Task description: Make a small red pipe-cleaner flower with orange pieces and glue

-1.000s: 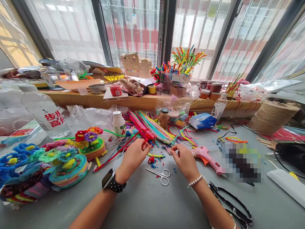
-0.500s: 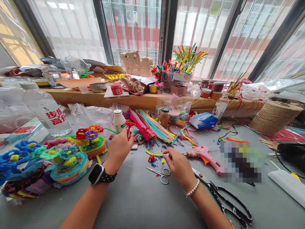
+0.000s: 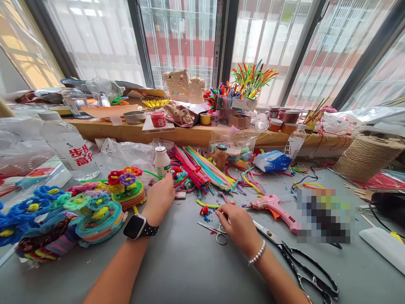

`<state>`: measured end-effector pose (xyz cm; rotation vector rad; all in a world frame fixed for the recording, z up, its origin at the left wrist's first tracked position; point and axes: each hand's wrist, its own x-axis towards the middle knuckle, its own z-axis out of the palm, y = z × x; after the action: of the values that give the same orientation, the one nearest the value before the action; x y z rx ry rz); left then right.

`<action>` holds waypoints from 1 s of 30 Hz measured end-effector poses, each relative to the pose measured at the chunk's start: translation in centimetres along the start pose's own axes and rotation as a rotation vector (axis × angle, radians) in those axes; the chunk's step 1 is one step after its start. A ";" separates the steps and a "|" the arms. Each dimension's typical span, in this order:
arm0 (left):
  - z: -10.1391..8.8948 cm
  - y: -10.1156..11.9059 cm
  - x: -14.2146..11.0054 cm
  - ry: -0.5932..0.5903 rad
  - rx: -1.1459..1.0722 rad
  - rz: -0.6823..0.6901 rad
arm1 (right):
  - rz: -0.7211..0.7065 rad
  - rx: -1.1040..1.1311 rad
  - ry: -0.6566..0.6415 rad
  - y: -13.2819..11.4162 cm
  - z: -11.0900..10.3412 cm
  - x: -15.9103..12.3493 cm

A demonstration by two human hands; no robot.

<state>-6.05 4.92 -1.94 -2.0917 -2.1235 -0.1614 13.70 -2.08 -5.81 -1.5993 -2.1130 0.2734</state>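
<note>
My left hand (image 3: 160,198), with a dark watch strap on its wrist, is closed near the base of a small white bottle (image 3: 162,162). Its fingertips meet beside a red pipe cleaner (image 3: 187,176); what they hold, if anything, is hidden. My right hand (image 3: 238,223) has its thumb and index finger pinched together just above the table. Anything between them is too small to make out. Beside it lie small silver scissors (image 3: 220,237), a yellow pipe cleaner piece (image 3: 209,205) and red and blue scraps (image 3: 205,212).
Pipe cleaner bundles (image 3: 205,166) lie at the back. A pink glue gun (image 3: 278,207) and large black-handled shears (image 3: 303,266) are on the right. Fuzzy flower pots (image 3: 99,221) stand left, near a water bottle (image 3: 69,147). A twine spool (image 3: 368,152) stands far right.
My right fingers have drawn together and come down over a small yellow scrap, now out of sight. My left hand has shifted slightly left and away from the red pipe cleaner.
</note>
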 end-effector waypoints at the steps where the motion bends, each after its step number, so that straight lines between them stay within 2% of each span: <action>1: -0.2 0.0 0.0 0.009 -0.003 -0.002 | 0.000 -0.001 0.003 0.0 0.0 0.0; 4: -0.7 0.1 0.0 0.037 -0.024 -0.026 | 0.008 -0.007 0.039 0.2 -0.6 0.0; 6: -1.0 0.0 0.0 0.053 -0.031 -0.054 | 0.056 -0.027 0.081 0.6 -1.8 0.0; 8: -1.1 -0.2 0.1 0.064 -0.032 -0.078 | 0.199 -0.107 0.077 1.3 -3.5 0.0; 11: -1.3 -0.7 0.3 0.087 -0.051 -0.088 | 0.430 -0.258 -0.040 2.8 -6.0 -0.3; 13: -1.5 -1.0 0.3 0.108 -0.056 -0.090 | 0.507 -0.395 -0.061 4.1 -7.0 -0.6; 16: -1.8 -1.1 0.2 0.130 -0.049 -0.102 | 0.595 -0.572 -0.117 6.0 -7.0 -1.1; 21: -1.8 -0.9 0.1 0.106 -0.051 -0.112 | 0.622 -0.604 -0.163 8.4 -5.7 -1.7; 30: -1.6 -0.9 0.2 0.062 -0.040 -0.076 | 0.633 -0.539 -0.190 8.4 -7.0 -2.3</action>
<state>-6.93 4.77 -0.31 -2.0011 -2.1812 -0.2767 24.68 -2.63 -3.94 -2.6423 -1.8381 0.0501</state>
